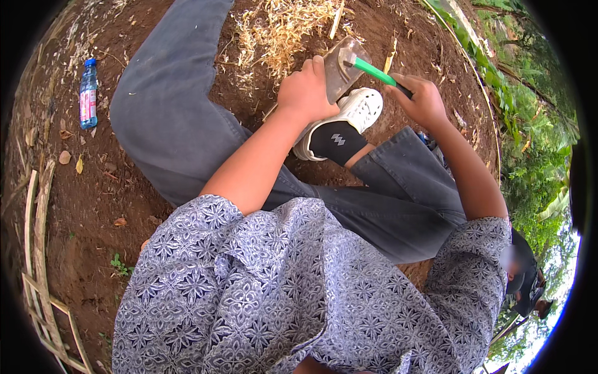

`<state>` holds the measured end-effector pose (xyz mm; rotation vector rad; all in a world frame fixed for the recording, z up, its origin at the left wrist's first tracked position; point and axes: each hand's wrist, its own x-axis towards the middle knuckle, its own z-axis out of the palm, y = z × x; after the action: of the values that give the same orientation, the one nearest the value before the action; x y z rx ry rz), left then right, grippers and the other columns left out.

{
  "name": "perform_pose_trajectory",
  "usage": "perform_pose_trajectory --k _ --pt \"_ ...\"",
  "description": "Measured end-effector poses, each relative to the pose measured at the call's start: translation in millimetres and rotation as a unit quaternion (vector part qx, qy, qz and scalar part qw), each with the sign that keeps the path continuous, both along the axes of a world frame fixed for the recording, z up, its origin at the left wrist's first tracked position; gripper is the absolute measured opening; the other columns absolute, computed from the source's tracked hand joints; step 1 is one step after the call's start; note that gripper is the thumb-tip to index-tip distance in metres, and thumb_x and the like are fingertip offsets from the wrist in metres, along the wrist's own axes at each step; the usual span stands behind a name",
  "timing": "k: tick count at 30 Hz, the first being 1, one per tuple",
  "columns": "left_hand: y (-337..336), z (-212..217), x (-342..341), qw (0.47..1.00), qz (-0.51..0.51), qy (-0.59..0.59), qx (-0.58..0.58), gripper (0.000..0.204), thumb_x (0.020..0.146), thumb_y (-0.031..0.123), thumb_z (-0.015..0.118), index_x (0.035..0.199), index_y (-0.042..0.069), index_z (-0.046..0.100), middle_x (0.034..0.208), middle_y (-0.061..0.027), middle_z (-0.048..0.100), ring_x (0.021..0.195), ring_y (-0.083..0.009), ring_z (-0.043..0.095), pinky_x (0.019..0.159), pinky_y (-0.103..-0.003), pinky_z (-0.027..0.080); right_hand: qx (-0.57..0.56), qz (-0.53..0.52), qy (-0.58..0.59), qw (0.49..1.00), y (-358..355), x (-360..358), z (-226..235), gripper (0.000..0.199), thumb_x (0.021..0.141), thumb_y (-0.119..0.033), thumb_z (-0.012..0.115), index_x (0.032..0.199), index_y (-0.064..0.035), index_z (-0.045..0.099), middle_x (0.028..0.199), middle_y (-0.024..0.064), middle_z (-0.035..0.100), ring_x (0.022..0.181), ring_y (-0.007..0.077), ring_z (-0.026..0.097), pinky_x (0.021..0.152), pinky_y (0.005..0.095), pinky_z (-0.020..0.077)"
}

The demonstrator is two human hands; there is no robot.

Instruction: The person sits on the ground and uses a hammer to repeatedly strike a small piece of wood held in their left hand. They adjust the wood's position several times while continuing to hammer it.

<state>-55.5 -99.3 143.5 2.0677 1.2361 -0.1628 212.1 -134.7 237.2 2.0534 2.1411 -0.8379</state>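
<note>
Reddish-brn. dirt ground, w/ pale wood shavings heaped at top ctr. and more bits scattered abt. Two narrow wood strips, one upper, one lower, lie to the pile's R. Far L, a blue-capped plastic btl. rests on the soil; below it, a yellow leaf and a rust-brn. leaf. Long sticks, some crossing, lie along the L edge nr. a small green sprout.
</note>
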Motion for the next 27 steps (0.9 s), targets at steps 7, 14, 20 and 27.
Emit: perform_pose_trajectory --k 7,14,20,27 --pt "-0.4 1.9 1.2 1.000 -0.008 0.012 -0.007 0.116 0.068 0.056 0.084 0.151 -0.006 0.031 0.129 -0.0214 0.059 0.098 -0.0351 0.073 0.082 -0.044 0.062 -0.092 0.068 -0.079 0.990 25.9 14.0 22.2 0.031 0.091 -0.037 0.075 0.115 -0.0167 0.078 0.091 0.0101 0.073 0.084 0.0321 0.070 0.076 0.0450 0.0558" --pt "-3.1 -3.1 1.3 1.000 -0.007 0.007 0.006 0.117 0.068 0.056 0.084 0.151 -0.006 0.030 0.131 -0.0218 0.058 0.098 -0.0344 0.073 0.082 -0.044 0.061 -0.152 0.141 -0.055 0.977 49.3 24.6 27.5 0.033 0.089 -0.037 0.077 0.114 -0.0155 0.078 0.089 0.0106 0.072 0.085 0.0331 0.069 0.076 0.0459 0.0549" --pt "-1.2 -1.2 1.5 1.000 0.001 0.011 -0.006 0.115 0.069 0.056 0.083 0.151 -0.006 0.032 0.132 -0.0210 0.058 0.098 -0.0343 0.073 0.083 -0.043 0.061 -0.134 0.086 -0.065 0.985 58.8 36.9 22.6 0.030 0.087 -0.034 0.078 0.112 -0.0158 0.080 0.086 0.0110 0.071 0.081 0.0304 0.069 0.075 0.0437 0.0548" --pt "-1.5 0.1 2.6 1.000 -0.004 0.002 -0.007 0.115 0.068 0.055 0.083 0.152 -0.005 0.032 0.132 -0.0207 0.058 0.100 -0.0353 0.072 0.084 -0.044 0.061 -0.025 -0.058 -0.044 0.997 54.8 65.6 9.6 0.042 0.092 -0.046 0.076 0.105 -0.0068 0.079 0.072 0.0059 0.065 0.067 0.0181 0.062 0.065 0.0367 0.0494"
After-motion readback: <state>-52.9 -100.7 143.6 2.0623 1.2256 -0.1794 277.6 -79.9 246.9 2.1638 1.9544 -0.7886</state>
